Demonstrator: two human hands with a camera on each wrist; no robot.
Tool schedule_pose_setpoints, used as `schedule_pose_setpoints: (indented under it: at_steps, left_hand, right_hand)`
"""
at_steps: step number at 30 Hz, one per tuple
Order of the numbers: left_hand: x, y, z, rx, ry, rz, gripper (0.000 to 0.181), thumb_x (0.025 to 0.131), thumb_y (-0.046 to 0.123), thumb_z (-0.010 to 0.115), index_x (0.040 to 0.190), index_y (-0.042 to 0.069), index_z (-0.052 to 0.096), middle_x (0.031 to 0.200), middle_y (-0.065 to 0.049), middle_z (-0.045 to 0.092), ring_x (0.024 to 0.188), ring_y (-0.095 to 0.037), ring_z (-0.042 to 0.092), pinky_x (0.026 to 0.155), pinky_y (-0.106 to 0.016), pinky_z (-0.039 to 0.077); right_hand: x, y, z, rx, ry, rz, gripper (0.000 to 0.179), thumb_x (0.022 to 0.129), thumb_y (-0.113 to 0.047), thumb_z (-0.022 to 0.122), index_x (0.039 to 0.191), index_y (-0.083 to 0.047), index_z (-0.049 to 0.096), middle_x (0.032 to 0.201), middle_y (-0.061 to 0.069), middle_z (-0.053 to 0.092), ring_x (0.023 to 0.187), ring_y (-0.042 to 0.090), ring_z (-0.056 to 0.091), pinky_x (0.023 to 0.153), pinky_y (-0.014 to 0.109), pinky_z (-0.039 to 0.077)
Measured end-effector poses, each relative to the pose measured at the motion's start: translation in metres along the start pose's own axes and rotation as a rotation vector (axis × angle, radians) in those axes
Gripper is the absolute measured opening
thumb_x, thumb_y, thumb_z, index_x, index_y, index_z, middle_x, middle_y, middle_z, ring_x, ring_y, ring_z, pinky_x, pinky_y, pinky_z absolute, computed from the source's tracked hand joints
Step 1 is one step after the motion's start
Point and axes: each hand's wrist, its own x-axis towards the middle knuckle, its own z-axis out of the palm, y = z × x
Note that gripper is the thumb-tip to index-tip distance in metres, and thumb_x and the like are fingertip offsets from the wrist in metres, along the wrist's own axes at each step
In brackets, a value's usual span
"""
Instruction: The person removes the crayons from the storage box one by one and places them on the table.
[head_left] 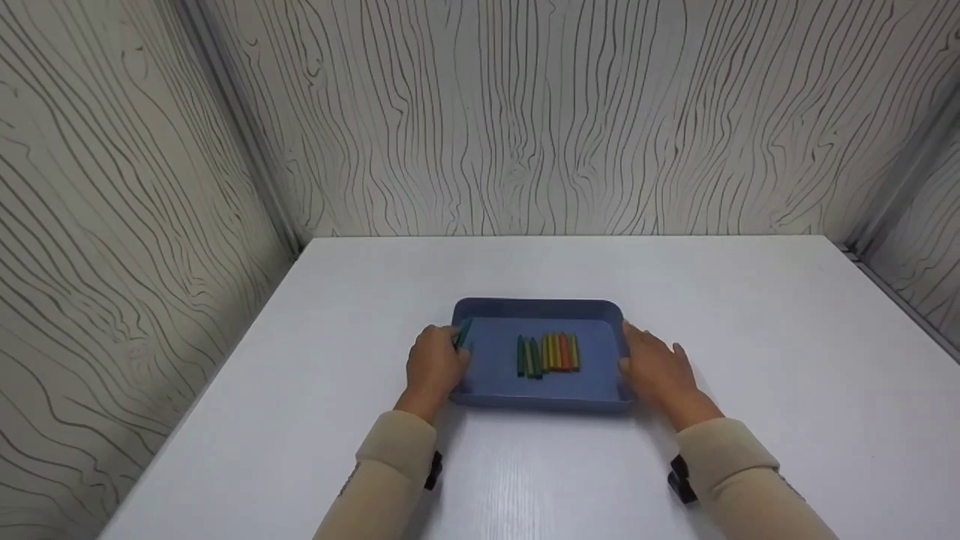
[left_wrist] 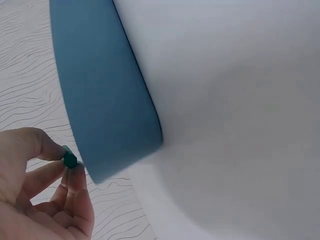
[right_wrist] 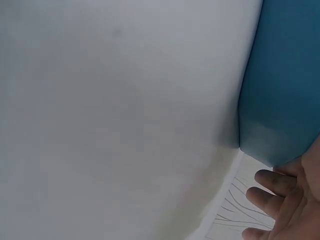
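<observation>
In the head view, a blue rectangular tray (head_left: 540, 403) stands on the white table between both hands. Several crayons (head_left: 549, 354) lie side by side in its middle: dark green on the left, then yellow, orange and red toward the right. My left hand (head_left: 437, 360) is at the tray's left rim and pinches a green crayon (head_left: 463, 332) between thumb and fingers. The left wrist view shows that crayon's flat end (left_wrist: 70, 160) beside the tray's outer wall (left_wrist: 102, 90). At the right rim, my right hand (head_left: 660, 366) holds the tray, thumb over the edge, other fingers spread outside.
The white table (head_left: 555, 480) extends around the tray on all sides. Wood-grain patterned panels (head_left: 517, 120) rise behind the table and at its left and right. Dark devices (head_left: 681, 480) are strapped beneath the beige sleeves at the wrists.
</observation>
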Motion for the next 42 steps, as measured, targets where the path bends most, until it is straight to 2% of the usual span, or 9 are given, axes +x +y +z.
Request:
schedule_pose_setpoints:
  at_steps: [8, 13, 22, 35, 42]
  left_hand:
    - [0.000, -0.001, 0.004, -0.003, -0.003, -0.033, 0.030, 0.081, 0.003, 0.067, 0.111, -0.002, 0.068, 0.097, -0.014, 0.064, 0.092, -0.026, 0.061, 0.077, -0.040, 0.050]
    - [0.000, -0.002, 0.008, -0.021, -0.004, -0.038, 0.030, 0.079, 0.002, 0.067, 0.108, -0.002, 0.069, 0.094, -0.013, 0.064, 0.085, -0.024, 0.061, 0.074, -0.039, 0.050]
    - [0.000, -0.002, 0.014, -0.105, -0.069, -0.093, 0.031, 0.080, 0.006, 0.070, 0.111, -0.001, 0.068, 0.086, -0.009, 0.066, 0.073, -0.018, 0.062, 0.067, -0.034, 0.051]
    - [0.001, 0.001, 0.028, -0.150, -0.095, -0.112, 0.030, 0.079, 0.004, 0.069, 0.109, -0.002, 0.069, 0.087, -0.010, 0.066, 0.076, -0.020, 0.061, 0.069, -0.036, 0.050]
    - [0.001, 0.005, 0.035, -0.161, -0.119, -0.144, 0.030, 0.079, 0.004, 0.068, 0.109, -0.002, 0.068, 0.092, -0.012, 0.068, 0.080, -0.021, 0.062, 0.074, -0.038, 0.050]
  right_hand:
    - [-0.008, 0.015, -0.006, -0.025, 0.017, -0.001, 0.059, 0.092, -0.011, 0.045, 0.145, 0.009, 0.027, 0.145, 0.028, 0.033, 0.133, 0.046, 0.027, 0.103, 0.066, 0.011]
    - [-0.013, 0.026, -0.009, -0.037, 0.029, -0.006, 0.059, 0.092, -0.011, 0.046, 0.144, 0.009, 0.028, 0.143, 0.029, 0.035, 0.131, 0.047, 0.029, 0.102, 0.067, 0.012]
    - [-0.022, 0.041, -0.015, -0.057, 0.062, -0.024, 0.057, 0.093, -0.011, 0.046, 0.143, 0.009, 0.030, 0.143, 0.029, 0.036, 0.130, 0.047, 0.031, 0.102, 0.066, 0.014]
    - [-0.029, 0.056, -0.024, -0.042, 0.055, -0.021, 0.057, 0.093, -0.011, 0.044, 0.144, 0.010, 0.028, 0.143, 0.030, 0.033, 0.131, 0.049, 0.028, 0.102, 0.066, 0.012]
    - [-0.031, 0.064, -0.027, -0.034, 0.048, -0.014, 0.058, 0.092, -0.010, 0.044, 0.144, 0.009, 0.028, 0.143, 0.031, 0.033, 0.131, 0.049, 0.028, 0.101, 0.067, 0.012]
